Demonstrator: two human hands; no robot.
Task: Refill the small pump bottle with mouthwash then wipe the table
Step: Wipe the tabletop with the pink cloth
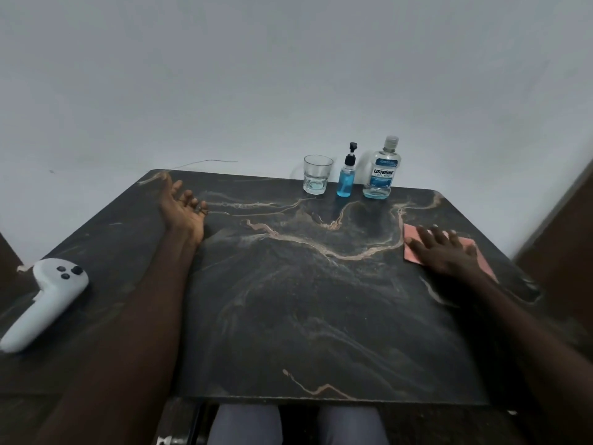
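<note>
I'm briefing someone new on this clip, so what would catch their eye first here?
A glass, a small pump bottle of blue liquid and a mouthwash bottle stand in a row at the far edge of the dark table. The right hand lies flat on a pink cloth at the right, and a white controller lies near the left edge.

Dim even light, soft focus, slight motion blur, wide-angle bending at edges, corners dark

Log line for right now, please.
left hand: open, palm up | right hand: flat on cloth | pump bottle: pump on, between glass and mouthwash
</note>
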